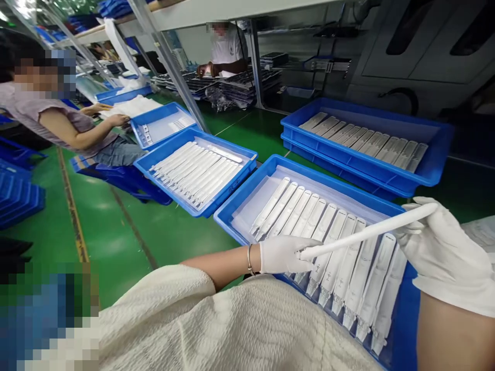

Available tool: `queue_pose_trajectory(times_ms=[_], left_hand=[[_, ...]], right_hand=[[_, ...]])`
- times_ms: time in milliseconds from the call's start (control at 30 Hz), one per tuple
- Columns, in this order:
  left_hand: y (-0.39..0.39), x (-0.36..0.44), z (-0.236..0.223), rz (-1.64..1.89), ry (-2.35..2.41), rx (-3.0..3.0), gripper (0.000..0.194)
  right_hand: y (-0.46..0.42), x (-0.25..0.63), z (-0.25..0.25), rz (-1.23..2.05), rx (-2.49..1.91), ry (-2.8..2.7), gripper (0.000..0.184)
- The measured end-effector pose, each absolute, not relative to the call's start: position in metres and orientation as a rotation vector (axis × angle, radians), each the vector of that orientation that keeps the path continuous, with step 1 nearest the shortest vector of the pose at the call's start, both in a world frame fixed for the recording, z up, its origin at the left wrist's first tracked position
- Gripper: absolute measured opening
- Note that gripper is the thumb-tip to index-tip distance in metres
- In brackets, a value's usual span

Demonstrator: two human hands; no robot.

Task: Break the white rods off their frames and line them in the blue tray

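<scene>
A long white plastic strip-shaped part (367,234) is held slantwise above the near blue tray (247,198). My left hand (288,253), in a white glove, closes on its lower left end. At the upper right end, my gloved right hand (444,242) grips it, thumb and fingers around the tip. Beneath lie several similar long white parts (278,206) side by side in a row, their toothed narrow ends toward me. My hands and the held part hide some of that row.
Left of my tray stands another blue tray (253,157) with similar parts. Stacked blue trays (284,123) stand behind, on the right. A co-worker (73,129) sits at the left beside a further tray (135,126). Another person (228,49) works behind the metal post (255,62).
</scene>
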State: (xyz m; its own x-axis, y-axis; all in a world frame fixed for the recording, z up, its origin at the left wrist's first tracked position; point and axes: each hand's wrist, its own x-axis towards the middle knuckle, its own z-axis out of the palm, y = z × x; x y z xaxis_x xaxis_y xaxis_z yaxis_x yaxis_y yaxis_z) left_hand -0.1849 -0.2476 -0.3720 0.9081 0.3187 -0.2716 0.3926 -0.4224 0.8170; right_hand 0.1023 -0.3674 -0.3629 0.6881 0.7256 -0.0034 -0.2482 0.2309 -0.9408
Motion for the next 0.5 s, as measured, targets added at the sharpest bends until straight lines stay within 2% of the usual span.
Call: queue_pose_trajectory(times_ms=[67,200,367,500], left_hand=[[-0.246,-0.185,-0.375,-0.102,0.443,1.932,0.058],[-0.241,-0.185,-0.384,-0.086,0.411,1.828,0.049],[-0.233,-0.185,-0.389,0.082,0.640,2.101,0.046],[-0.228,-0.187,-0.388,0.053,0.812,2.337,0.042]], right_hand=[[-0.367,0.104,-0.365,0.701,-1.138,-0.475,0.010],[-0.366,0.101,-0.365,0.703,-1.095,-0.495,0.012],[-0.364,0.094,-0.362,0.701,-1.024,-0.479,0.019],[-0.363,0.089,-0.358,0.699,-1.032,-0.500,0.019]])
